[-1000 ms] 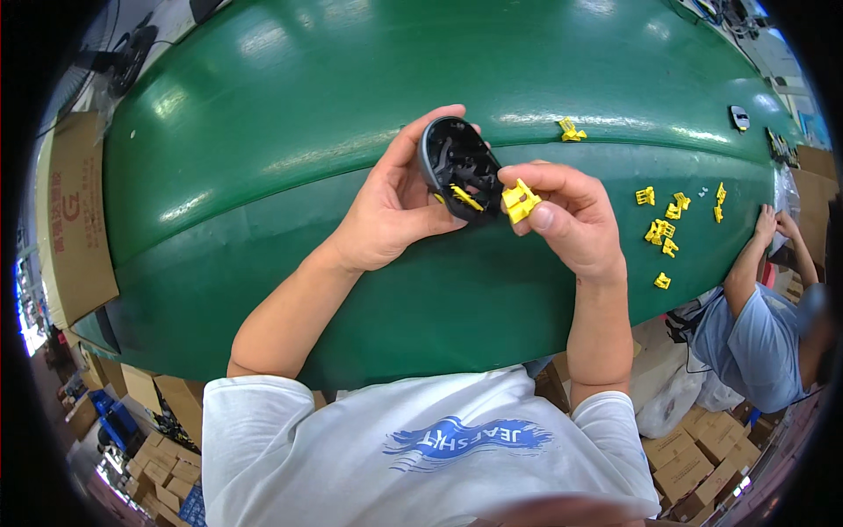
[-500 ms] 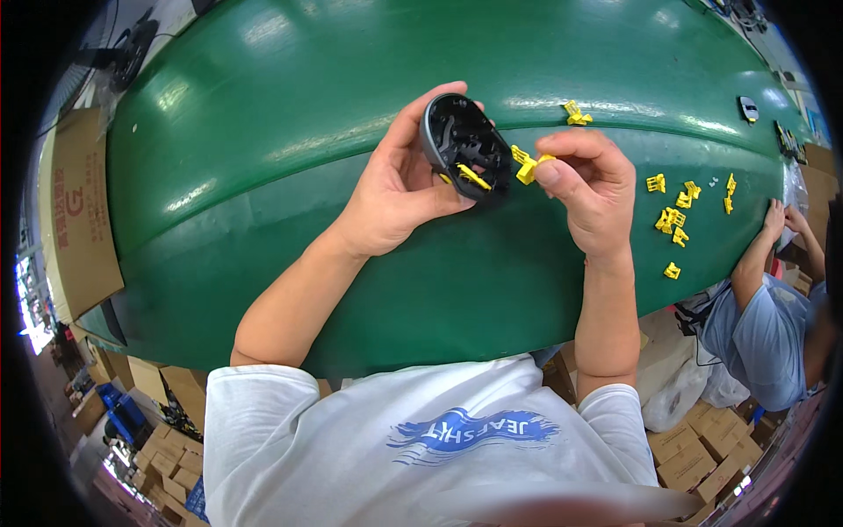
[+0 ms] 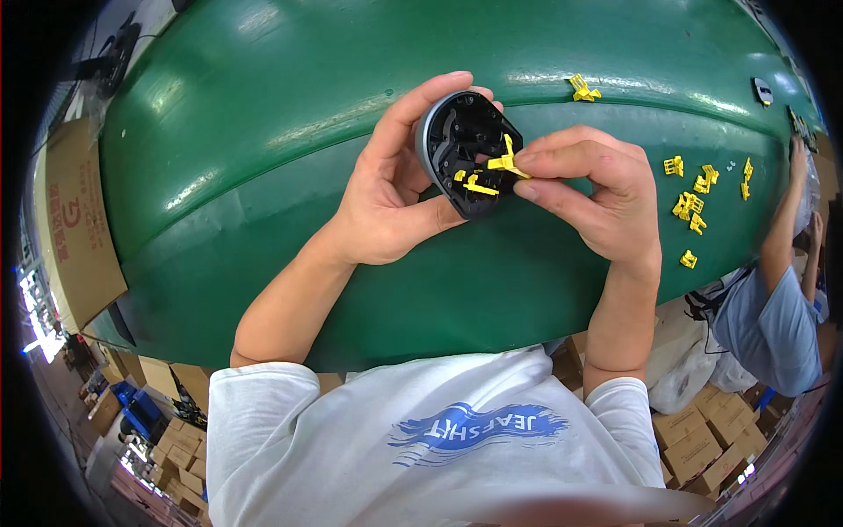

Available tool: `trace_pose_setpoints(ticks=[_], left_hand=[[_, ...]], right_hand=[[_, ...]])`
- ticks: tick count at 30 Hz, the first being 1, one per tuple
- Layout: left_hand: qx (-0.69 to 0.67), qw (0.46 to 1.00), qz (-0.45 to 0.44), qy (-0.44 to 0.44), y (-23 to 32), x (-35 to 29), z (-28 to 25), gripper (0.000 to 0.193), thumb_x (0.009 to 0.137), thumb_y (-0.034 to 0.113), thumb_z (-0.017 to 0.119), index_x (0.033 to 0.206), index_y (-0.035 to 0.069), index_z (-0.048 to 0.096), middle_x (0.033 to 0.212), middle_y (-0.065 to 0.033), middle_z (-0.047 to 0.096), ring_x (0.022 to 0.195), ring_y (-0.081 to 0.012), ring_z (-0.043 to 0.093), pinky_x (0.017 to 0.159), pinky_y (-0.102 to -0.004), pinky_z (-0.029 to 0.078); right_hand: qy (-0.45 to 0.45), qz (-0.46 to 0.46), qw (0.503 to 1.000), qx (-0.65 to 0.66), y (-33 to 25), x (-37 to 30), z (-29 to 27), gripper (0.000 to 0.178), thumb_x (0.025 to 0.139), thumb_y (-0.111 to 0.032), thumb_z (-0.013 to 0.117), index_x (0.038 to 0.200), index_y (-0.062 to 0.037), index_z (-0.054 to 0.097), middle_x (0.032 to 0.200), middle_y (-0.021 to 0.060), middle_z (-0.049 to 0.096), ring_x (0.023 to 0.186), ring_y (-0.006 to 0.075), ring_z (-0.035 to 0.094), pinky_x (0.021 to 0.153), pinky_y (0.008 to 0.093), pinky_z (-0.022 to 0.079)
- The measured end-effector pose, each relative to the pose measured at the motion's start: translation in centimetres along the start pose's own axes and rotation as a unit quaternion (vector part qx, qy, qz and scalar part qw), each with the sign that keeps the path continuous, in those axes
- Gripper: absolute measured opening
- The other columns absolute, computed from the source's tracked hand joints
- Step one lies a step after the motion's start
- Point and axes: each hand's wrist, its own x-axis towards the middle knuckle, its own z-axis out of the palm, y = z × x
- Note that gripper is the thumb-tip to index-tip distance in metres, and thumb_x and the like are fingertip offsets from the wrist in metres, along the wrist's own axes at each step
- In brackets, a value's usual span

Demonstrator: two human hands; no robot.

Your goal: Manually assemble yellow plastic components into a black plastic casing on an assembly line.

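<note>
My left hand is wrapped round a black plastic housing with a grey outer rim, its hollow inside facing up. A yellow plastic clip sits inside the housing at its near end. Between thumb and fingertips my right hand pinches another yellow plastic piece, which reaches over the housing's right edge into the hollow. Whether that piece touches the inside, I cannot tell.
Several yellow pieces lie on the green table to the right; one yellow piece lies farther back. A cardboard box stands at the left edge. At the far right a co-worker's arm reaches over the table.
My right hand has brought its yellow piece from beside the housing to over its hollow. The housing has turned, showing more of its inside. The co-worker's arm has reached farther forward.
</note>
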Motion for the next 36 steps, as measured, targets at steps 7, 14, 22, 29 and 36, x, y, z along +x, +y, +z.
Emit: trace_pose_setpoints(ticks=[7,14,22,29,36], left_hand=[[0.054,0.998,0.002,-0.044,-0.3,0.1,-0.7,0.105,0.081,-0.002,0.088,0.167,0.006,0.028,0.16,-0.0235,0.047,0.149,-0.0423,0.05,0.121,-0.0542,0.047],[0.058,0.997,0.041,-0.035,-0.9,0.1,-0.2,0.095,0.083,-0.007,0.083,0.165,0.007,0.036,0.154,-0.0191,0.054,0.141,-0.0274,0.058,0.116,-0.0398,0.049],[0.098,0.991,0.069,-0.053,-1.5,-0.1,-0.3,0.09,0.08,-0.01,0.08,0.16,0.006,0.041,0.156,-0.0194,0.052,0.141,-0.0296,0.058,0.118,-0.0418,0.047],[0.146,0.985,0.081,-0.048,-1.7,-0.3,-0.7,0.088,0.079,-0.012,0.076,0.159,0.004,0.043,0.154,-0.0175,0.052,0.141,-0.0294,0.057,0.118,-0.0413,0.047],[0.142,0.986,0.073,-0.053,-1.4,-0.2,-1.5,0.105,0.081,0.002,0.091,0.164,0.009,0.027,0.159,-0.0211,0.046,0.146,-0.0449,0.052,0.119,-0.0563,0.05]], right_hand=[[0.01,-0.042,0.997,-0.063,-0.2,0.4,1.3,0.021,0.081,0.002,0.088,0.099,-0.0033,0.081,0.097,0.0093,0.081,0.089,0.0236,0.078,0.078,0.0341,0.064],[0.029,-0.011,0.998,-0.051,-0.3,0.1,1.9,0.019,0.08,0.0,0.088,0.098,-0.004,0.081,0.095,0.0098,0.08,0.087,0.024,0.079,0.076,0.0335,0.064],[-0.018,0.017,0.999,-0.03,0.0,-0.2,1.5,0.018,0.083,0.002,0.086,0.099,-0.0033,0.08,0.099,0.0132,0.08,0.089,0.0245,0.078,0.078,0.0338,0.063],[-0.03,0.011,0.998,-0.059,0.2,-0.2,2.2,0.021,0.084,0.002,0.084,0.105,-0.0028,0.082,0.101,0.0121,0.08,0.091,0.0249,0.078,0.079,0.0324,0.062],[0.023,-0.026,0.985,-0.172,-0.2,0.0,2.4,0.026,0.083,-0.007,0.086,0.109,-0.0077,0.084,0.087,0.0057,0.071,0.079,0.0205,0.068,0.07,0.0334,0.054]])
